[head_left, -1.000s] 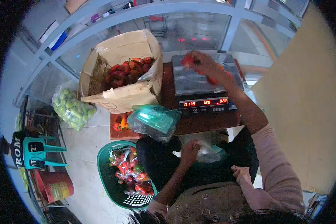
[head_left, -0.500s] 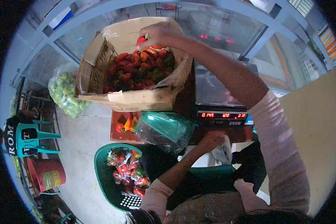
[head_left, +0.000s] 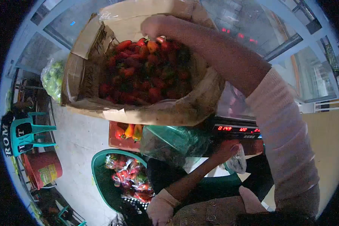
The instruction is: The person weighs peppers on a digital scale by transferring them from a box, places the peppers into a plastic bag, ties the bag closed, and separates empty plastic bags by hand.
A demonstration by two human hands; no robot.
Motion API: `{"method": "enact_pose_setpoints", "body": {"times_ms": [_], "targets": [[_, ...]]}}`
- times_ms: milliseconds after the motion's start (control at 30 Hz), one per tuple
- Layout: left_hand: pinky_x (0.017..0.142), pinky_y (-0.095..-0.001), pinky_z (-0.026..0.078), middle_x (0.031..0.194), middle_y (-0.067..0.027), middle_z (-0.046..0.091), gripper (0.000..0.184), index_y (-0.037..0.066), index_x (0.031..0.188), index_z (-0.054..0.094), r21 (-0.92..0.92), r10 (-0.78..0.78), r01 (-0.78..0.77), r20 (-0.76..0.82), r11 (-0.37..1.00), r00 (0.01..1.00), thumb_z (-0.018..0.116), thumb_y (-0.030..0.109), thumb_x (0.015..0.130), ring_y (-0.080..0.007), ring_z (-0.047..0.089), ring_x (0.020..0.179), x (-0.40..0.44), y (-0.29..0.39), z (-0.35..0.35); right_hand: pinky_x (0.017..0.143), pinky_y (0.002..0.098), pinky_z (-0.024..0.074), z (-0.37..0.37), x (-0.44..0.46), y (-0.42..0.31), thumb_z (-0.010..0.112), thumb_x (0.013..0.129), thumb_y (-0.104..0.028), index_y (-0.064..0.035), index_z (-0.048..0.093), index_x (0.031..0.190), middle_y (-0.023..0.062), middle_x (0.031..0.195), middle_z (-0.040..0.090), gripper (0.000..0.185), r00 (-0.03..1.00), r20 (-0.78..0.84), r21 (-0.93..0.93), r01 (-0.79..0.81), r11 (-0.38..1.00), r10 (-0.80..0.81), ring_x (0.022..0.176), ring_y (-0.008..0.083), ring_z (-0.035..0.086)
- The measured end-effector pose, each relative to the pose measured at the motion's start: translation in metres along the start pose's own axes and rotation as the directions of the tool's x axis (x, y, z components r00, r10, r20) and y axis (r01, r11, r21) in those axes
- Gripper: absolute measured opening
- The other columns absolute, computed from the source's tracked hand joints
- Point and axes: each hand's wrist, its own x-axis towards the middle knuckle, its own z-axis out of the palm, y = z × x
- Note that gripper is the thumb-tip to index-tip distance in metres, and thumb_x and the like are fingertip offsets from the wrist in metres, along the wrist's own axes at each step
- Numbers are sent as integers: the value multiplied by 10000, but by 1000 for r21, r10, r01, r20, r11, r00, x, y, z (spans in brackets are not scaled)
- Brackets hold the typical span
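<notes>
Right hand [head_left: 154,28] over peppers [head_left: 147,71] in box [head_left: 150,117], grip cannot be determined; left hand [head_left: 229,148] closed around clear plastic bag [head_left: 238,162]

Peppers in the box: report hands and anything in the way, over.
Right hand at the far edge of the peppers, grip unclear. Left hand holding a clear bag. Right forearm crosses the box, hiding part of it.

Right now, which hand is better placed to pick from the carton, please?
The right hand, I think: it is at the peppers in the carton, while the left hand holds a clear bag.
</notes>
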Motion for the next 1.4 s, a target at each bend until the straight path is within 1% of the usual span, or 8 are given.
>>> {"method": "enact_pose_setpoints", "body": {"times_ms": [267, 567, 667, 800, 933, 1133, 1267, 1400], "targets": [[786, -394, 477, 941, -139, 606, 285, 32, 1022, 583, 52, -46, 52, -107, 997, 993, 459, 272, 934, -290, 599, 874, -10, 11, -3, 707, 464, 484, 35, -19, -63, 590, 682, -124, 22, 612, 784, 189, 744, 615, 180, 944, 139, 240, 260, 935, -299, 759, 322, 622], [763, -336, 463, 861, -94, 594, 328, 22, 995, 572, -113, -125, 117, -65, 987, 990, 451, 322, 943, -174, 558, 812, -20, 3, -3, 769, 449, 494, -1, -66, -87, 544, 751, -73, 12, 603, 921, 183, 890, 621, 200, 947, 316, 209, -17, 978, -51, 891, 327, 614], [813, -372, 451, 959, -162, 605, 266, 15, 1042, 589, -263, -173, 160, -29, 952, 984, 527, 224, 891, -258, 584, 903, -21, -6, 2, 771, 451, 498, 44, -48, -79, 534, 778, -116, -10, 617, 926, 178, 901, 622, 200, 940, 202, 388, 182, 904, -275, 913, 328, 615], [728, -324, 459, 819, -70, 573, 377, 32, 963, 564, -245, -168, 163, -2, 956, 986, 456, 392, 931, -166, 543, 770, -21, 0, 0, 792, 445, 494, -9, -62, -83, 513, 817, -188, -27, 624, 978, 176, 944, 623, 253, 829, 490, 584, -84, 808, -268, 943, 328, 611], [793, -351, 452, 890, -124, 598, 310, 18, 1015, 574, -235, -219, 208, -22, 950, 975, 485, 299, 923, -221, 571, 848, -22, -1, -1, 797, 438, 489, 25, -65, -99, 534, 813, -237, -31, 623, 1023, 170, 976, 626, 307, 934, 342, 305, -6, 952, -103, 926, 311, 618], [803, -375, 451, 914, -137, 609, 289, 11, 1024, 580, -258, -227, 212, -30, 943, 973, 482, 265, 929, -241, 583, 877, -23, 4, 0, 764, 413, 487, 31, -60, -90, 566, 790, -282, -42, 623, 1002, 172, 985, 614, 325, 732, 219, 662, 374, 650, -645, 899, 261, 613], [769, -374, 452, 880, -123, 601, 278, 8, 1003, 569, -316, -270, 290, 105, 903, 957, 480, 261, 930, -236, 578, 839, -21, 10, -7, 758, 415, 489, 47, -64, -146, 564, 790, -281, -59, 610, 1018, 172, 995, 598, 321, 754, 170, 541, 466, 700, -634, 898, 275, 611], [767, -365, 453, 878, -125, 598, 278, 4, 995, 567, -289, -209, 187, -49, 939, 977, 486, 260, 924, -234, 579, 835, -22, -5, 4, 751, 418, 490, 55, -67, -168, 562, 791, -279, -75, 597, 1034, 172, 1005, 581, 319, 784, 117, 479, 494, 726, -610, 896, 289, 609]]}}
